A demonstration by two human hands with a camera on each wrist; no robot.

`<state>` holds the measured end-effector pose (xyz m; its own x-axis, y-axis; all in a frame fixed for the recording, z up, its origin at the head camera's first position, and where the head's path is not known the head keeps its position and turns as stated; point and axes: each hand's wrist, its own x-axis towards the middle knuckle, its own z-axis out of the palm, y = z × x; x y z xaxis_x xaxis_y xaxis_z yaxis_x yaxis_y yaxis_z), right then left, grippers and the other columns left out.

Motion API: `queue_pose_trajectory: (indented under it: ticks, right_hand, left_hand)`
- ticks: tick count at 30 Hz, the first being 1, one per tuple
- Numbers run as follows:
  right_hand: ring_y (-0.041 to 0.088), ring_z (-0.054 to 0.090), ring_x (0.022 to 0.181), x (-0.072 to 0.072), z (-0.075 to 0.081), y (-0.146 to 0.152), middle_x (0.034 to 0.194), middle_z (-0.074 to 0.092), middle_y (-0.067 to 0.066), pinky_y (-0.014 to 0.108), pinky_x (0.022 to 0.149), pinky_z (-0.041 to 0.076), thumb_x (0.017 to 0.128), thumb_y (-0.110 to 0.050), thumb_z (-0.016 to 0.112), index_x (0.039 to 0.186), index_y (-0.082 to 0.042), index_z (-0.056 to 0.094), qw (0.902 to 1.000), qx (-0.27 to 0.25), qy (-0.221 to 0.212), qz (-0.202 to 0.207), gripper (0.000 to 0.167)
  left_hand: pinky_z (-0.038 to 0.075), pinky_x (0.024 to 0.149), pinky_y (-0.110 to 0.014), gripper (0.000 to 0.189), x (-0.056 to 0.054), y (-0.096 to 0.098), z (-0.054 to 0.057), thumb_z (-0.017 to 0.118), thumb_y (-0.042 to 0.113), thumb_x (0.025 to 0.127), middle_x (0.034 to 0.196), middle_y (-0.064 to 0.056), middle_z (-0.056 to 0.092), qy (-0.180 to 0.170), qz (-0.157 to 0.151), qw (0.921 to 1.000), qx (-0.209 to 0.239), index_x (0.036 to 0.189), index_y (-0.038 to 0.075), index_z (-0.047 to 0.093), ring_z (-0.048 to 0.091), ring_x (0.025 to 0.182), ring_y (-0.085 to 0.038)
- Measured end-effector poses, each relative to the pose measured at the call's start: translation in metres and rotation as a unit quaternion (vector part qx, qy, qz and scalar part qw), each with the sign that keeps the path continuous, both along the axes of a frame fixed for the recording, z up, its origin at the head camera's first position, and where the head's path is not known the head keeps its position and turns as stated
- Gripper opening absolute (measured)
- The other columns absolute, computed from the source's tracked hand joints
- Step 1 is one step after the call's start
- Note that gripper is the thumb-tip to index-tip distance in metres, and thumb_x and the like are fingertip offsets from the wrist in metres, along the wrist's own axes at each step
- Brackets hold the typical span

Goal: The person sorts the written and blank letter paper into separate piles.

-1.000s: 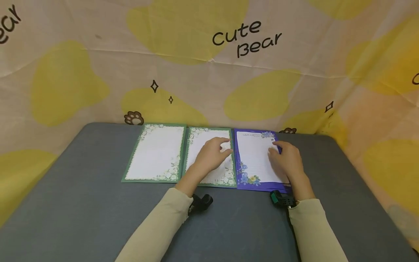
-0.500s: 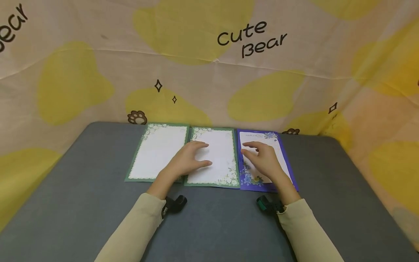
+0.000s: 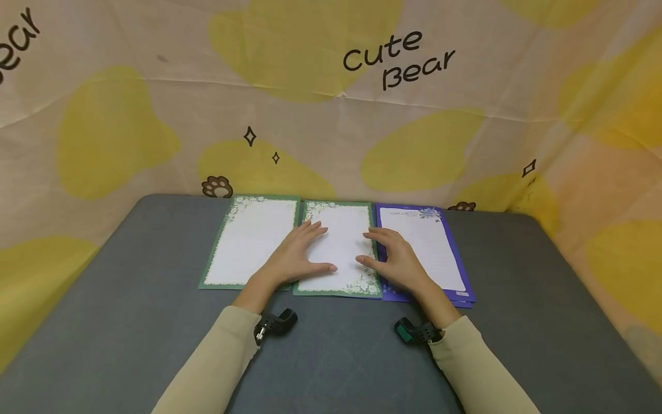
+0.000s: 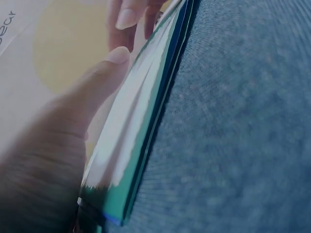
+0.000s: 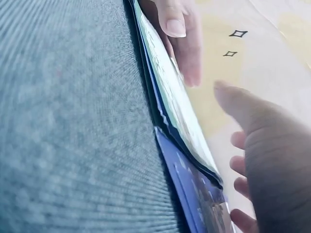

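Three paper stacks lie side by side on the dark grey table. The left one, a green-bordered sheet with white flowers (image 3: 248, 241), partly lies under my left hand (image 3: 289, 259). That hand reaches over the left edge of the middle green-bordered sheet (image 3: 341, 241), fingers and thumb spread apart. My right hand (image 3: 400, 261) is over the seam between the middle sheet and the blue-bordered sheet (image 3: 429, 241), its thumb and fingers parted toward the left hand. Neither hand grips anything. In the left wrist view, blue edges (image 4: 170, 68) show beneath the green sheet.
A grey table (image 3: 331, 356) extends in front of the sheets and to both sides. Behind its far edge hangs a cream cloth (image 3: 300, 121) with yellow patches and "Cute Bear" lettering. Each wrist carries a black camera mount (image 3: 279, 322).
My right hand has moved left, from the blue sheet's right edge to the seam with the middle sheet. My left hand has shifted left from the middle sheet's right side, its fingers now spread wider.
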<state>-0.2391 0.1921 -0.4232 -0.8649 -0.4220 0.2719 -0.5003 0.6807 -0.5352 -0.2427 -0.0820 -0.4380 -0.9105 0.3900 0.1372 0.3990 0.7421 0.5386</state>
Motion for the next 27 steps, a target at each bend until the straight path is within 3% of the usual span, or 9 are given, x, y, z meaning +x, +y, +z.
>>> queue_pose_trajectory:
  ticks: [8, 12, 17, 23, 27]
  right_hand:
    - [0.041, 0.032, 0.152, -0.0004, -0.0072, 0.0038, 0.162, 0.039, 0.015, 0.066, 0.119, 0.029, 0.081, -0.045, 0.082, 0.151, -0.011, 0.049, 0.9969, 0.064, -0.013, 0.044, 0.085]
    - [0.041, 0.03, 0.152, 0.0007, -0.0065, 0.0033, 0.163, 0.037, 0.016, 0.066, 0.12, 0.026, 0.08, -0.051, 0.081, 0.152, -0.012, 0.047, 0.9932, 0.104, -0.014, 0.052, 0.089]
    - [0.041, 0.033, 0.151, 0.0009, -0.0061, 0.0022, 0.161, 0.041, 0.016, 0.065, 0.12, 0.027, 0.084, -0.049, 0.079, 0.151, -0.012, 0.048, 0.9938, 0.102, -0.01, 0.044, 0.083]
    - [0.039, 0.05, 0.14, 0.0005, -0.0081, 0.0008, 0.148, 0.056, 0.016, 0.058, 0.115, 0.039, 0.091, -0.038, 0.075, 0.145, -0.008, 0.055, 0.9979, 0.059, 0.01, 0.023, 0.065]
    - [0.038, 0.052, 0.137, 0.0017, -0.0089, -0.0009, 0.145, 0.058, 0.016, 0.057, 0.113, 0.042, 0.093, -0.033, 0.073, 0.142, -0.009, 0.059, 0.9993, 0.035, 0.015, 0.0, 0.056]
  left_hand:
    - [0.016, 0.128, -0.056, 0.098, 0.0023, 0.0, 0.0023, 0.077, 0.063, 0.079, 0.166, -0.01, 0.031, -0.002, -0.011, 0.9986, -0.052, 0.156, 0.014, 0.042, 0.022, 0.157, -0.034]
    - [0.016, 0.128, -0.056, 0.094, 0.002, 0.0002, 0.0018, 0.076, 0.063, 0.079, 0.166, -0.01, 0.032, -0.001, -0.013, 0.9981, -0.061, 0.154, 0.014, 0.045, 0.022, 0.157, -0.034]
    - [0.018, 0.127, -0.056, 0.088, 0.0024, 0.0, 0.0018, 0.075, 0.061, 0.082, 0.164, -0.01, 0.037, 0.004, -0.004, 0.9985, -0.054, 0.152, 0.015, 0.049, 0.026, 0.156, -0.034]
    - [0.038, 0.118, -0.053, 0.063, 0.0036, -0.001, 0.0023, 0.077, 0.047, 0.087, 0.148, -0.008, 0.058, 0.026, 0.031, 0.9992, -0.002, 0.14, 0.015, 0.062, 0.047, 0.143, -0.033]
    - [0.047, 0.11, -0.049, 0.049, 0.0041, -0.0007, 0.0023, 0.077, 0.039, 0.089, 0.135, -0.007, 0.068, 0.045, 0.04, 0.9981, 0.013, 0.131, 0.015, 0.07, 0.059, 0.131, -0.031]
